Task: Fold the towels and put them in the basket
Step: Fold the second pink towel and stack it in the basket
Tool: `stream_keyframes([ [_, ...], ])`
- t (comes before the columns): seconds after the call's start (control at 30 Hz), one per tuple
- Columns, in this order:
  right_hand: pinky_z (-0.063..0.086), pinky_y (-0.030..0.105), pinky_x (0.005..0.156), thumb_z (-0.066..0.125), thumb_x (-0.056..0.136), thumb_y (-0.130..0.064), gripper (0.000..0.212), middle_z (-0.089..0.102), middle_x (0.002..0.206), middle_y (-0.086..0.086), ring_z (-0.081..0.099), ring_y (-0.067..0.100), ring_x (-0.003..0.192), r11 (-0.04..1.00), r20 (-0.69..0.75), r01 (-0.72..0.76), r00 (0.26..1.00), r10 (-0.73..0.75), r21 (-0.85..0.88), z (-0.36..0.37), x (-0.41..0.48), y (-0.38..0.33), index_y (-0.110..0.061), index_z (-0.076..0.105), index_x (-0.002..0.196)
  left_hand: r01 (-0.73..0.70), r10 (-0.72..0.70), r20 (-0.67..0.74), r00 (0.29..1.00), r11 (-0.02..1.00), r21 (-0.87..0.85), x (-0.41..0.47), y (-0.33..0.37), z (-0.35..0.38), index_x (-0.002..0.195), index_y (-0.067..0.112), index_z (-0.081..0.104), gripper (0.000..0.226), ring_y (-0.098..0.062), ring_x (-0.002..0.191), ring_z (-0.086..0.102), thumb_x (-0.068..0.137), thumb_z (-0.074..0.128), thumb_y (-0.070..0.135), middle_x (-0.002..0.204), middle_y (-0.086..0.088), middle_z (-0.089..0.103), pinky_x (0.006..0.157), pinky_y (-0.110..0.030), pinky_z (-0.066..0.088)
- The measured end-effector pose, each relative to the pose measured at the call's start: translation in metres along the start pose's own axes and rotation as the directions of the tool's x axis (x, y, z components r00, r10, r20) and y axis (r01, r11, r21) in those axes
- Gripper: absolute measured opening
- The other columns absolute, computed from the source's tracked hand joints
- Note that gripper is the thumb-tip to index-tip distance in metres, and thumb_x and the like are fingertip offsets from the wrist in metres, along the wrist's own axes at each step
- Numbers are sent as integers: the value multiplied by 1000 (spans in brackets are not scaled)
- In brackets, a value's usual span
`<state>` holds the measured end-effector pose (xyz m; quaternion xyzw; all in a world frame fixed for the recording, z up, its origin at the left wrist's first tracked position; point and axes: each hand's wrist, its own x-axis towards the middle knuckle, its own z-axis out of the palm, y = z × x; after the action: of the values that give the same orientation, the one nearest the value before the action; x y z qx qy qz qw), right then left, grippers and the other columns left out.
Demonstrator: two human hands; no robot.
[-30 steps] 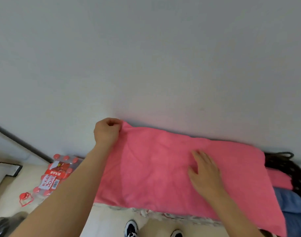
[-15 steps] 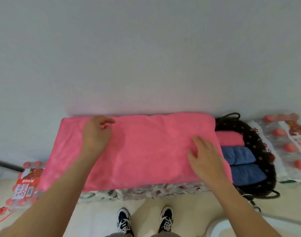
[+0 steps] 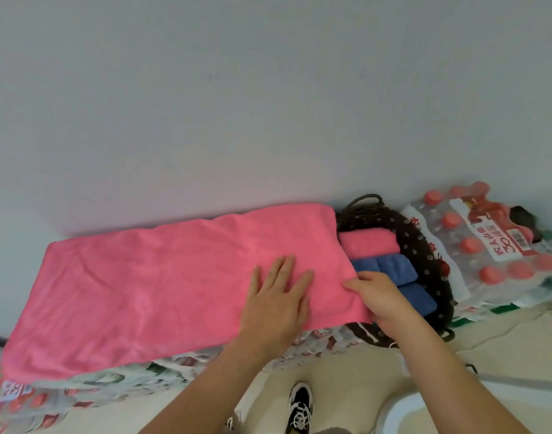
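Large pink terry towel [image 3: 161, 286] spread flat over shrink-wrapped bottle packs [image 3: 187, 368], left grip [image 3: 276, 303] pressing it with straight fingers, right grip [image 3: 379, 297] pinching its right edge, dark dotted fabric basket [image 3: 425, 255] just beside, holding folded towels [image 3: 368, 243].

Bottle pack [image 3: 450, 261], 3 o'clock: red Chinese words on its white label [image 3: 500, 233], seemingly 农夫山泉.
Barcode [image 3: 519, 241]: numbers too small.
Other bottle pack [image 3: 49, 399], 8 o'clock: writing too blurry.

Pink towel [image 3: 161, 286] spread flat, dark dotted basket [image 3: 425, 255] beside it, folded pink and blue towels inside
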<state>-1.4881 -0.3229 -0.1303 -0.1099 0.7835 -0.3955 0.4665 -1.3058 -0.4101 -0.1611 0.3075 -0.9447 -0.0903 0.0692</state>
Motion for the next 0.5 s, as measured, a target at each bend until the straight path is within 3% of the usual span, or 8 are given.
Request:
stream_keyframes([
  [0.07,54,45,85,63,88,-11,17,69,102,18,66,30,93,988,74,-42,997,31,147,-6,1,-1,-5,65,104,-68,65,-55,996,997,-43,2,19,-8,129,29,53,47,-26,124,51,85,45,41,138,-5,51,101,-54,37],
  [0.13,55,43,75,60,89,-8,12,70,96,19,68,29,87,957,128,-54,992,18,286,-9,3,-1,-4,64,100,-139,129,-94,987,985,-106,2,49,-13,131,27,50,58,-20,115,50,78,52,49,130,1,52,95,-46,39],
  [0.23,54,38,72,51,93,-4,13,69,91,17,67,25,85,897,158,-43,987,-29,439,-12,5,-4,-2,63,96,-68,49,-102,994,979,-195,11,82,-12,135,23,46,75,-15,107,46,68,56,54,123,5,51,87,-37,38],
  [0.37,56,42,79,53,91,-9,25,65,110,26,64,29,96,884,219,-109,976,7,455,-16,16,-10,5,62,110,-24,-26,-205,978,971,-238,28,75,-9,111,26,62,38,-16,83,52,75,55,35,94,6,58,67,-29,42],
  [0.5,55,43,80,58,91,-17,27,67,109,22,63,32,96,886,220,-148,974,53,439,-11,33,-33,-3,64,114,28,-117,-162,980,883,-469,32,66,-19,104,20,69,32,-7,76,44,78,51,28,85,5,60,65,-18,34],
])
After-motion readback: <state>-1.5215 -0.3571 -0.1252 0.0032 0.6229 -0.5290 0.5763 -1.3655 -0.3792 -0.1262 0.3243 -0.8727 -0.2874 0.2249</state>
